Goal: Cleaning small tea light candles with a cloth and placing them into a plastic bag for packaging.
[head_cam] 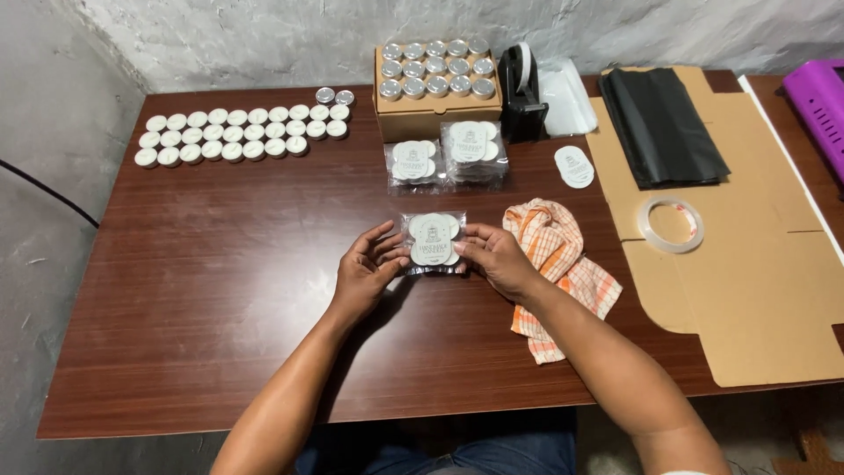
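My left hand point(367, 268) and my right hand point(495, 258) hold a clear plastic packet of white tealight candles point(432, 239) between them, just above the brown wooden table point(220, 264). A round white label card lies on top of the packet. My fingers pinch the packet's left and right edges. Two more filled packets point(448, 158) lie further back on the table. An orange and white checked cloth point(563, 264) lies right beside my right hand.
Rows of loose white tealights point(242, 132) lie at the back left. A cardboard box of silver-cupped tealights point(437, 75) stands at the back, with a black tape dispenser point(520, 92) beside it. Flat cardboard point(747, 264), black bags point(664, 123), a tape roll point(671, 223) and round labels point(574, 166) lie right.
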